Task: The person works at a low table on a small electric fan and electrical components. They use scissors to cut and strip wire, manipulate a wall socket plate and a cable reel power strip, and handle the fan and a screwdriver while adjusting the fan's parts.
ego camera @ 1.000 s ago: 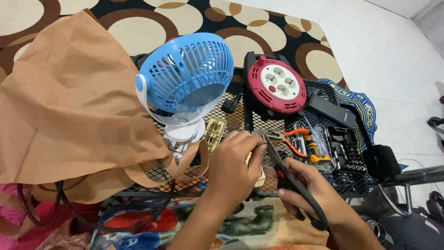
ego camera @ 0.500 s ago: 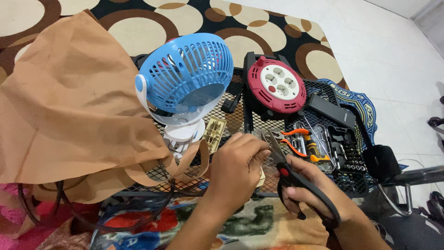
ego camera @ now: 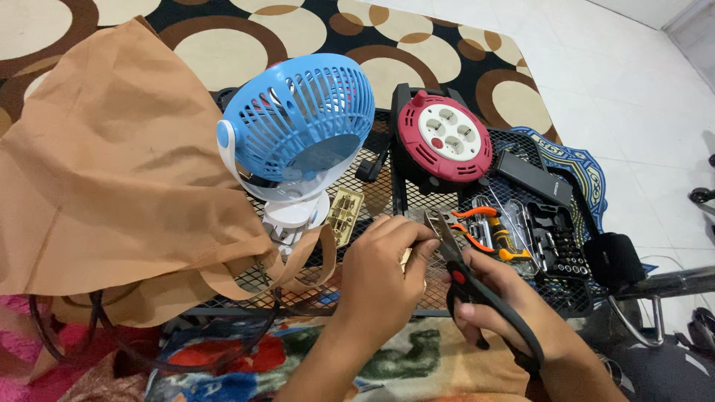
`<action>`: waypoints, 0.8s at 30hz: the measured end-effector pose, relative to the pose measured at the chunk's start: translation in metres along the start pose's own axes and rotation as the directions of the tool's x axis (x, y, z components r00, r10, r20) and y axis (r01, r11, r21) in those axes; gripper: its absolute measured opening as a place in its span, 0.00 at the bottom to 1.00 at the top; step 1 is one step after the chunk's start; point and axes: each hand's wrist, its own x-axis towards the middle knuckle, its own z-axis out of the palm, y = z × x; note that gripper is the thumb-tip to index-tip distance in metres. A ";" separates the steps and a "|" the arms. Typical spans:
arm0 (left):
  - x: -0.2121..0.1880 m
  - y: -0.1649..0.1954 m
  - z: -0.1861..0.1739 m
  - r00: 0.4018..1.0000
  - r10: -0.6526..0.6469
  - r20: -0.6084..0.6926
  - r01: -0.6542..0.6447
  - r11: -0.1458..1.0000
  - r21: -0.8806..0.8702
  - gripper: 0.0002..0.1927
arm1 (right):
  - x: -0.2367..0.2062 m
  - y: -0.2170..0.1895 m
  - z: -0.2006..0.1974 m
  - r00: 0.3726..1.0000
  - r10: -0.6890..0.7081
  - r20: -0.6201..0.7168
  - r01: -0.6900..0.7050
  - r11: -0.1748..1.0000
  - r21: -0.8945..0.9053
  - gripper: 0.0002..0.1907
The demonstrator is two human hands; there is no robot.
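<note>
My right hand (ego camera: 514, 313) grips the black handles of a pair of pliers (ego camera: 465, 279) with a red pivot, jaws pointing up and left. My left hand (ego camera: 380, 279) is closed just left of the jaws, fingertips pinching something small that I cannot make out. Both hands hover over a black wire-mesh table (ego camera: 406, 205). A small blue and white fan (ego camera: 298, 130) stands on the mesh just beyond my left hand, with a beige circuit board (ego camera: 345, 214) at its base.
A red and black cable reel (ego camera: 443, 134) sits behind the pliers. Orange-handled pliers (ego camera: 488, 227) and a black socket tool case (ego camera: 555, 242) lie at the right. A tan cloth bag (ego camera: 104, 171) covers the left side. Patterned carpet and white floor tiles lie beyond.
My right hand has shifted the pliers slightly, handles spreading then settling, jaws staying by my left fingertips. The left hand has hardly moved.
</note>
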 end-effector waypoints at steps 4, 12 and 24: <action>-0.002 0.001 0.001 0.997 0.071 -0.027 -0.069 0.996 0.056 0.03 | 0.001 -0.002 0.001 0.998 0.042 -0.041 -0.043 0.999 -0.014 0.19; -0.003 0.002 0.002 0.991 0.126 -0.037 -0.121 0.986 0.111 0.04 | 0.001 -0.003 0.003 0.997 0.038 -0.068 -0.040 0.998 -0.039 0.17; -0.003 -0.001 0.001 0.990 0.120 -0.075 -0.110 0.986 0.126 0.03 | -0.003 0.002 0.004 0.999 0.035 0.007 -0.036 0.997 0.063 0.20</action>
